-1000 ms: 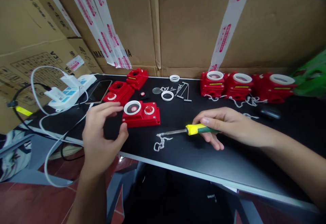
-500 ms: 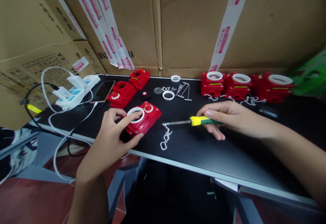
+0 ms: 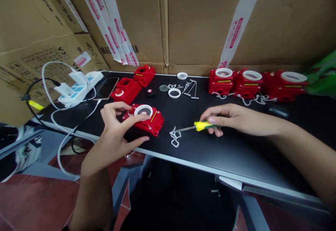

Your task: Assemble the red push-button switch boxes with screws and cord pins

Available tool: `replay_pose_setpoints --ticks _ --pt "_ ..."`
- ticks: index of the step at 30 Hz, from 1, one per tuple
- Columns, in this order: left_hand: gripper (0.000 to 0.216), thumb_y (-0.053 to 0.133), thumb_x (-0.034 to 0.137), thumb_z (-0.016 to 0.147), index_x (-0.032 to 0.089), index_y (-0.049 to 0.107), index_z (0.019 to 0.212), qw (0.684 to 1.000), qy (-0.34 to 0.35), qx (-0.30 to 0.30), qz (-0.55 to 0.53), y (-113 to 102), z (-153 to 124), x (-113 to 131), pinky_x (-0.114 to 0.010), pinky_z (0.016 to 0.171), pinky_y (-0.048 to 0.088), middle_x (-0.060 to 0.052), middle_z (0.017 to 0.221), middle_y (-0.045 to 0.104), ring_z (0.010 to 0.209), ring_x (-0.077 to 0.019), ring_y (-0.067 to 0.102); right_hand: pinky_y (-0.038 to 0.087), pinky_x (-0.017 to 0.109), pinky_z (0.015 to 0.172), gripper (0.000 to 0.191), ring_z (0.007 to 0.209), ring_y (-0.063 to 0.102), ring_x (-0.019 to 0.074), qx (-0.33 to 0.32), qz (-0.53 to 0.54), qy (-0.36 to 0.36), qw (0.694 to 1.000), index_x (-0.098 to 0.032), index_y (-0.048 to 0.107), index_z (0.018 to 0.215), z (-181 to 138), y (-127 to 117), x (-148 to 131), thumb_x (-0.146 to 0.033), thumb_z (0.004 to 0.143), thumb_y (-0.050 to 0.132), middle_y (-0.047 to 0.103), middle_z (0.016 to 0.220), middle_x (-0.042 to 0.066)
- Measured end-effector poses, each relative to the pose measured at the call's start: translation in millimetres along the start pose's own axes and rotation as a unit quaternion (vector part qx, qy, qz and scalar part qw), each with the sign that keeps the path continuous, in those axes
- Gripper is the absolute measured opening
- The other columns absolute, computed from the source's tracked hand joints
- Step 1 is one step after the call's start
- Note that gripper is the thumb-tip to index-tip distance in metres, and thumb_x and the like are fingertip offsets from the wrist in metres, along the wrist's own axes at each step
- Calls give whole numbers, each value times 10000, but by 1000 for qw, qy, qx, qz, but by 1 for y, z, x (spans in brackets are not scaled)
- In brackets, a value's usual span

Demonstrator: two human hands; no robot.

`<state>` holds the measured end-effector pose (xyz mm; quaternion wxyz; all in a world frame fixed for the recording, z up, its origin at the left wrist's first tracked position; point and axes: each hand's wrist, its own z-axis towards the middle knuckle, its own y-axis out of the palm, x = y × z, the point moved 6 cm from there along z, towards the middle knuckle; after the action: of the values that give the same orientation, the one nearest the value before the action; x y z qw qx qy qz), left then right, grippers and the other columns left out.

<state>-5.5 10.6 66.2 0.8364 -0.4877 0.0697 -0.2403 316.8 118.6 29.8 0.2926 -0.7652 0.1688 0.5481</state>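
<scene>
1. Reaches in from 8 o'clock with the left hand [image 3: 115, 129], spreading its fingers and thumb apart in a loose, open span.
2. Lays the forefinger of that hand over a white ring [image 3: 143, 106] on top of the near red box [image 3: 154, 124], with other fingertips by the box's 10 o'clock edge; cannot tell whether the thumb, toward 6 o'clock, touches it.
3. Finds that box on the black tabletop [image 3: 210, 157], just to 8 o'clock of the view's centre, with a yellow label on its 3 o'clock side.
4. Grips a screwdriver [image 3: 201, 126] in the right hand [image 3: 228, 117] at 3 o'clock, with fingers closed about the yellow and green handle.
5. Points the metal shaft toward 9 o'clock, with its tip at the upper end of a twisted white cord [image 3: 175, 138] at 6 o'clock.
6. Has two further red boxes [image 3: 128, 91] at 10 o'clock, near a phone [image 3: 107, 88] and a white power strip [image 3: 78, 92].
7. Shows loose white rings [image 3: 182, 78] toward 12 o'clock, beside T-shaped metal rods [image 3: 194, 90] at 2 o'clock.
8. Has three ring-topped red boxes [image 3: 222, 88] in a row between 2 and 3 o'clock.
</scene>
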Motion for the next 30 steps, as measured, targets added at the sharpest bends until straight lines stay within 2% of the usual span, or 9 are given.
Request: replay_pose_setpoints --ticks 3,6,8,14,20,25,30 --pt "436 832 337 967 360 675 1373 999 13 -1 -48 11 7 -8 -645 1255 417 -113 1636 420 1540 -401 438 589 320 699 453 758 686 168 1 -26 5 1000 -179 801 1128 3 4 2 -603 969 786 769 925 67" --pt "449 781 290 1012 347 635 1433 994 10 -26 -109 23 11 -14 -585 1236 476 -104 1587 537 1483 -339 551 574 306 648 447 755 659 168 17 -51 13 998 -194 805 1124 5 6 3 -601 941 808 748 937 60" --pt "487 800 299 1000 337 635 1457 992 2 -20 -124 28 14 -19 -558 1229 496 -101 1554 572 1449 -326 590 548 290 597 445 712 626 158 29 -57 18 998 -194 805 1107 6 8 2 -603 931 810 731 900 53" --pt "462 856 339 956 332 693 1389 994 -7 5 -113 31 16 -24 -525 1229 513 -71 1529 621 1420 -321 631 493 263 495 488 593 538 123 95 -59 30 993 -203 773 1150 8 7 4 -626 910 812 702 851 34" --pt "438 821 349 986 316 678 1398 996 -24 24 -78 32 14 -24 -559 1215 524 -89 1556 635 1433 -337 631 506 255 493 483 605 569 133 107 -59 31 992 -209 773 1181 10 11 7 -619 928 801 701 828 35" --pt "427 814 382 992 301 685 1390 997 -24 40 -58 32 14 -23 -543 1206 529 -91 1541 657 1414 -332 645 537 251 503 523 719 651 173 123 -54 26 991 -207 770 1174 12 16 4 -663 919 800 711 892 57" --pt "446 824 419 981 308 687 1391 996 -34 67 -55 28 14 -23 -530 1222 522 -81 1524 676 1409 -331 656 518 249 480 556 623 591 137 131 -39 22 990 -189 751 1140 12 15 3 -691 906 802 668 812 32"
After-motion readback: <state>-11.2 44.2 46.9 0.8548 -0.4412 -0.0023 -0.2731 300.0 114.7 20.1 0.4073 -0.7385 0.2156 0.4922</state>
